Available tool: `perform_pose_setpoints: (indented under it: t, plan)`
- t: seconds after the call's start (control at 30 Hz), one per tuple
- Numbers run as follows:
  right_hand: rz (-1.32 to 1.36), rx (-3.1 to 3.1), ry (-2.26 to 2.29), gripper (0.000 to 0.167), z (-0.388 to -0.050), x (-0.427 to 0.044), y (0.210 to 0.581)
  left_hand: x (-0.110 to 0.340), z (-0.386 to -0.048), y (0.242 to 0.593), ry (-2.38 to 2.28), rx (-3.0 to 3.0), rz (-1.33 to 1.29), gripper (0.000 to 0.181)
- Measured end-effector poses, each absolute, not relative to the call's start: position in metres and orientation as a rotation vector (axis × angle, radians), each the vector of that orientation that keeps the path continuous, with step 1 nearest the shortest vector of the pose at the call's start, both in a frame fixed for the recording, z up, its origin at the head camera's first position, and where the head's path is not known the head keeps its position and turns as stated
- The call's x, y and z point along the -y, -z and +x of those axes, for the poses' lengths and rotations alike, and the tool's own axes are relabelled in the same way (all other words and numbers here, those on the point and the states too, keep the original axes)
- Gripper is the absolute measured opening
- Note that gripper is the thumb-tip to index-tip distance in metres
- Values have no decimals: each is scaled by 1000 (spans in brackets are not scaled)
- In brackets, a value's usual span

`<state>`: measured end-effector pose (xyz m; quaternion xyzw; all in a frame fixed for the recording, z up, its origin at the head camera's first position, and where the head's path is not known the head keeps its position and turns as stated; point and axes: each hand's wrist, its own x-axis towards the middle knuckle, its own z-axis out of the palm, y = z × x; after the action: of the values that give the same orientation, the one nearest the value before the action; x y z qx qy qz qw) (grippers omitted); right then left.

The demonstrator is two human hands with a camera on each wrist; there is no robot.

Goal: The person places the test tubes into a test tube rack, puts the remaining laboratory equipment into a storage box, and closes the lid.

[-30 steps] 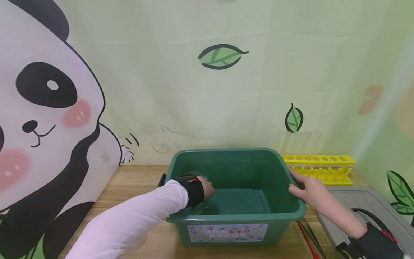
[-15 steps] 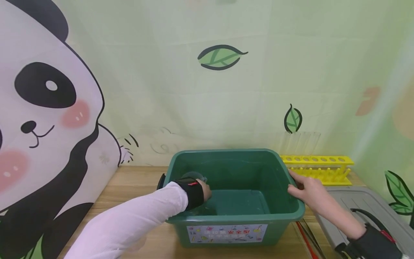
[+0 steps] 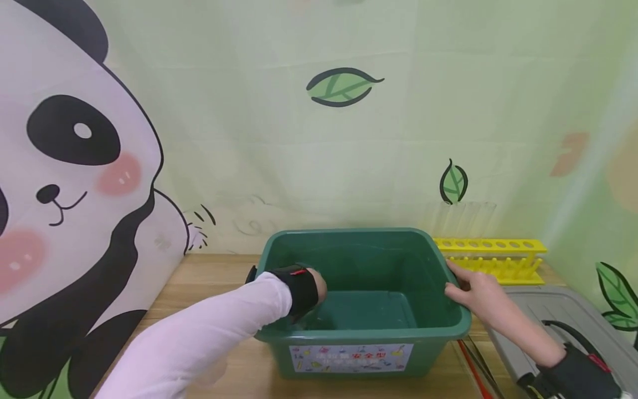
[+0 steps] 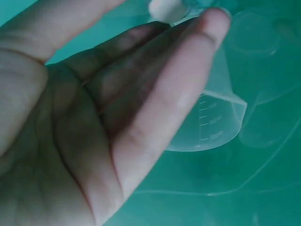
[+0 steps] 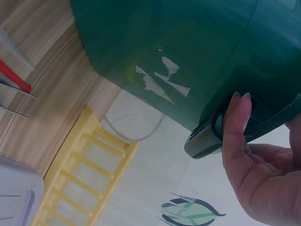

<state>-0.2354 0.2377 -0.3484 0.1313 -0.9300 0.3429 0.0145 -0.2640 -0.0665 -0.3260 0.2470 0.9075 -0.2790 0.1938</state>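
Observation:
Inside the green bin (image 3: 359, 334), at its left part, is my left hand (image 3: 319, 285); the head view hides its fingers. The left wrist view shows that hand (image 4: 113, 127) with fingers long and slightly bent, nothing visible between thumb and fingers. A clear graduated beaker (image 4: 211, 122) is behind the fingertips; whether they touch it I cannot tell. My right hand (image 3: 485, 292) grips the bin's right rim. In the right wrist view, a finger of this hand (image 5: 256, 165) curls round the dark handle (image 5: 204, 142) on the bin's side.
Behind the bin at right stands a yellow rack (image 3: 498, 271) with clear tubes (image 3: 468, 220). A grey lid (image 3: 533, 302) lies under the right forearm, with a red stick (image 3: 473, 368) and thin dark rods beside it. More clear vessels (image 4: 258, 37) lie in the bin.
My left hand has turned and shifted slightly inside the bin, and the round clear rim seen behind it before is now hidden. My right hand keeps its place on the rim.

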Motion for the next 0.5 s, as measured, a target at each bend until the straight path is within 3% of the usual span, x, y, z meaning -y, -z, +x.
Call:
perform_pose_setpoints:
  t: [0.17, 0.33, 0.5]
  plan:
    - [422, 2889, -1041, 57, -235, -238, 348, 58, -271, 322, 910, -2456, 672, 15]
    - [418, 2891, -1031, 57, -236, -237, 347, 55, -278, 323, 975, -2450, 857, 14]
    - [414, 2894, -1020, 57, -235, -236, 347, 54, -282, 319, 743, -2514, 893, 12]
